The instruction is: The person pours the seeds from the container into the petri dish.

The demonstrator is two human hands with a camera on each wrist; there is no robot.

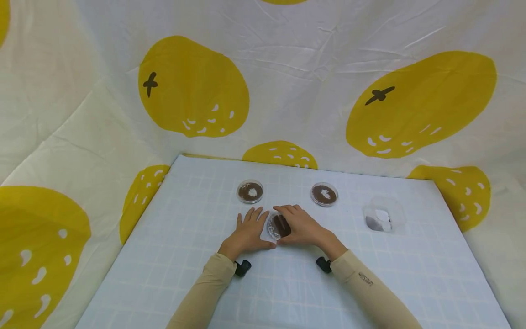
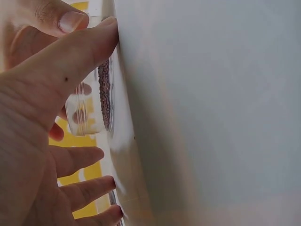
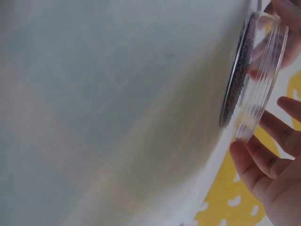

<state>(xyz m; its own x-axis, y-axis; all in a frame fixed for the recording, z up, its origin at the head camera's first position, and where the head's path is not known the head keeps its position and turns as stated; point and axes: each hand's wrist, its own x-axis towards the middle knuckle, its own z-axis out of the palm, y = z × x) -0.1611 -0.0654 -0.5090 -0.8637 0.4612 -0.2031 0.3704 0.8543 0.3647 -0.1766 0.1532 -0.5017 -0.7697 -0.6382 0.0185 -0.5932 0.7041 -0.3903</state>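
A round clear petri dish (image 1: 276, 230) with a dark brown granular layer is between the two hands at the table's middle. My right hand (image 1: 302, 227) holds it by the rim, thumb at the near side and fingers at the far side. In the right wrist view, fingertips touch the edge of the clear dish (image 3: 235, 94). My left hand (image 1: 246, 232) is at the dish's left, fingers spread and straight, thumb stretched along the near side. Left wrist view: the left thumb passes in front of the dish (image 2: 105, 101), hiding part of it; whether it touches cannot be told.
Two more petri dishes with brown contents and white patches, one at the back left (image 1: 249, 191) and one at the back right (image 1: 324, 194), lie beyond the hands. A clear plastic container (image 1: 394, 214) with something grey and white inside is on the table's right (image 1: 411, 260).
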